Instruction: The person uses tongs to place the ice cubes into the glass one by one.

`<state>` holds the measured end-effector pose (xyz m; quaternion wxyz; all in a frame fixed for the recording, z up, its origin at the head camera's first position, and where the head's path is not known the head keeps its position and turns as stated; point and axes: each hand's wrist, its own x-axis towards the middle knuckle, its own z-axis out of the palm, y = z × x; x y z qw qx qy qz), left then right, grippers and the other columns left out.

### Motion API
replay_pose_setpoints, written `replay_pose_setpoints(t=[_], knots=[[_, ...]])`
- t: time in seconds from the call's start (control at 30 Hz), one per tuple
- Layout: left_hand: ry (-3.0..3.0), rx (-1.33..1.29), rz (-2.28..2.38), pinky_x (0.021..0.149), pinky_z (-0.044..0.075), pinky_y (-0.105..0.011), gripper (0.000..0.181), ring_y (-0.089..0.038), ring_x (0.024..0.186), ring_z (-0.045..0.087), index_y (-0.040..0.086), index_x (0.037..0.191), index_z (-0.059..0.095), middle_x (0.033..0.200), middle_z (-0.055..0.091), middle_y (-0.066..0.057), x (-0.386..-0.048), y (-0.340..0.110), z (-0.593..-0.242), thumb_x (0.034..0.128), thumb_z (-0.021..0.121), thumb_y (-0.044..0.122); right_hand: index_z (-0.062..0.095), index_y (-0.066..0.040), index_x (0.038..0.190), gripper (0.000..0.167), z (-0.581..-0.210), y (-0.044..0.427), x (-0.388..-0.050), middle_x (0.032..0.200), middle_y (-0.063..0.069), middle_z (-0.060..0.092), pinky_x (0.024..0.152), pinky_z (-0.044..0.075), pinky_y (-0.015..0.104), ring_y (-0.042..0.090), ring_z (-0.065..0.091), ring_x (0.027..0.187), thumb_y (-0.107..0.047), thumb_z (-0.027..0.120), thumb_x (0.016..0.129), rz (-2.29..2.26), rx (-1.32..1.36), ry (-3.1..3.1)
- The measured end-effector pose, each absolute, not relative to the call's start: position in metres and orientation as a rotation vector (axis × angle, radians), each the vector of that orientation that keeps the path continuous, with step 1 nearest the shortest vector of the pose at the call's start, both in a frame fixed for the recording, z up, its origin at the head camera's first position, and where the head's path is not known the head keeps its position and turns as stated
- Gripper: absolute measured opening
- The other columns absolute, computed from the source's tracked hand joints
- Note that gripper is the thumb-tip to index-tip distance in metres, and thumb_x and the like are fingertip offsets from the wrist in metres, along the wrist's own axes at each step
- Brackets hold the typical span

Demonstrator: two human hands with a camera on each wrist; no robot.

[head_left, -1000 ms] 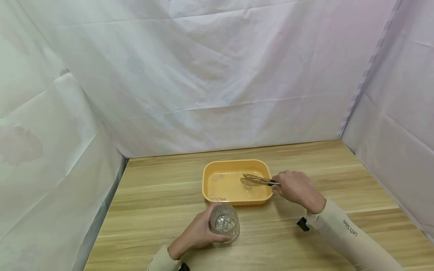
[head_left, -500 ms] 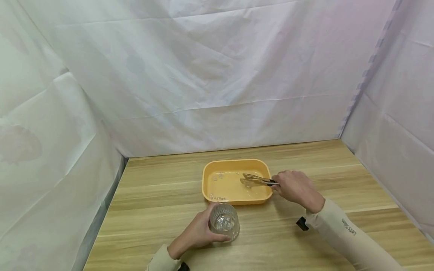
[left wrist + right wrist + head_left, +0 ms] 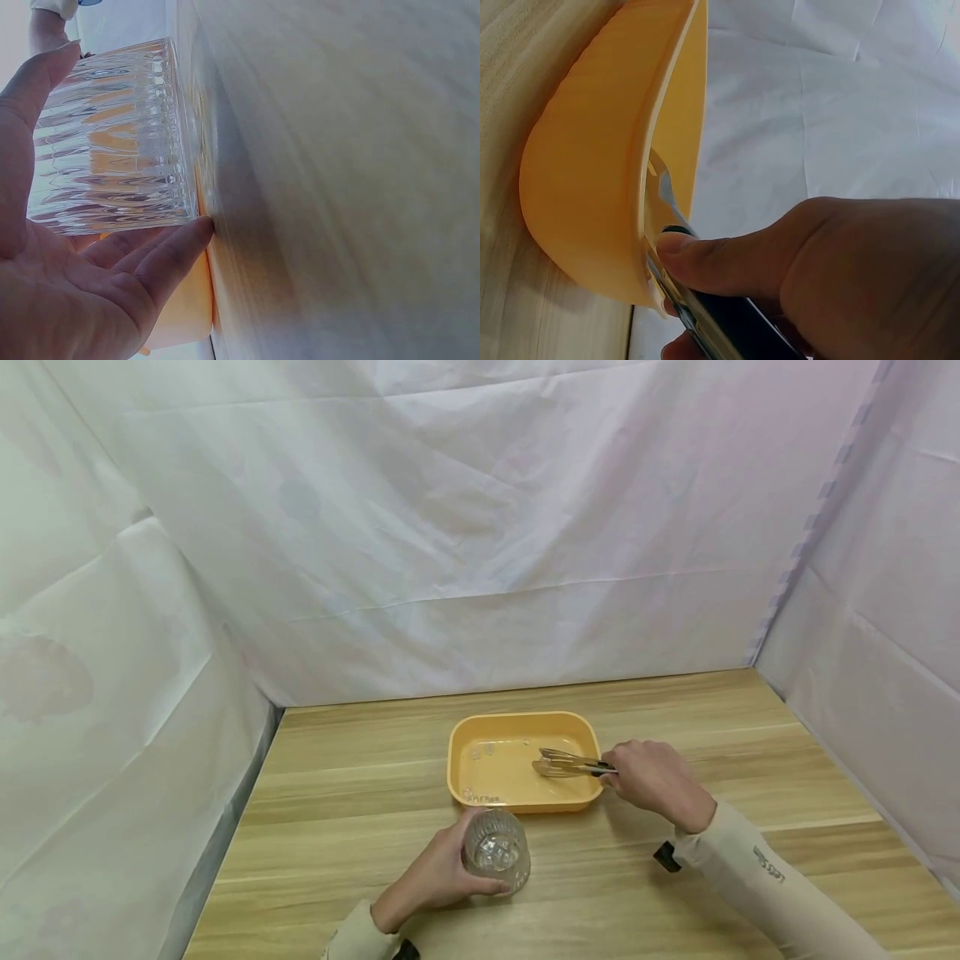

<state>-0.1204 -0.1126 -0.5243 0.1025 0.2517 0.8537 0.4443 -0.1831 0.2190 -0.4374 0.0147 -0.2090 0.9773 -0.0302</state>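
My left hand (image 3: 442, 868) grips a clear ribbed glass (image 3: 498, 852), its thumb and fingers around opposite sides. Several clear pieces show inside the glass. In the left wrist view the ribbed wall of the glass (image 3: 112, 142) stands on the table, and the fingertips reach its base. My right hand (image 3: 652, 778) holds metal tongs (image 3: 562, 763) by their dark handles, above the right rim of a yellow basin (image 3: 495, 722). The tips of the tongs are down inside the basin, slightly apart. In the right wrist view the basin wall hides most of the tips.
Small clear pieces (image 3: 477, 753) lie at the left side of the basin floor, with another (image 3: 468, 793) in the near left corner. A wooden table (image 3: 337, 760) carries everything. White cloth (image 3: 480, 527) hangs behind and at both sides.
The tips of the tongs have shifted slightly within the basin. My left hand and the glass have stayed in place.
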Motion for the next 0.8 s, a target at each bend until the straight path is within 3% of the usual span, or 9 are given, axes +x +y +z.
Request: replay_pose_setpoints(t=[0.8], knots=[[2.510, 0.754, 1.327, 0.093, 0.052, -0.036, 0.092, -0.016, 0.111, 0.063, 0.025, 0.141, 0.039, 0.125, 0.063, 0.001, -0.1206, -0.1127, -0.5266, 0.0670, 0.089, 0.049, 0.068, -0.016, 0.080, 0.013, -0.4440, 0.2165, -0.1855, 0.062, -0.005, 0.046, 0.044, 0.031, 0.026, 0.011, 0.039, 0.051, -0.024, 0.073, 0.088, -0.116, -0.674, 3.096]])
